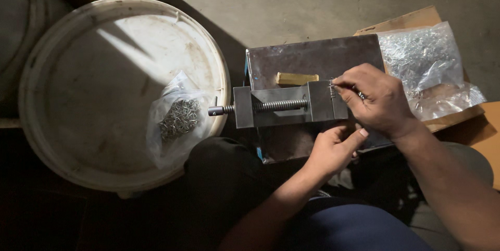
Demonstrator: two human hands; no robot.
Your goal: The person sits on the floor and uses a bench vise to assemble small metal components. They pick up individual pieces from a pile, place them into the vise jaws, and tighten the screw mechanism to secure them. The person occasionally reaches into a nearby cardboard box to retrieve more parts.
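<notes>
A small steel vise with a threaded screw lies on a dark metal box in front of me. My right hand pinches a small metal spring at the vise's right jaw. Just below that jaw, my left hand touches the box's near edge with fingers curled and nothing visibly in it. A yellowish flat bar rests on the box behind the vise.
A large white bucket lid on the left carries a clear bag of small metal parts. A bigger clear bag of parts lies on cardboard at right. Concrete floor behind; my knees below.
</notes>
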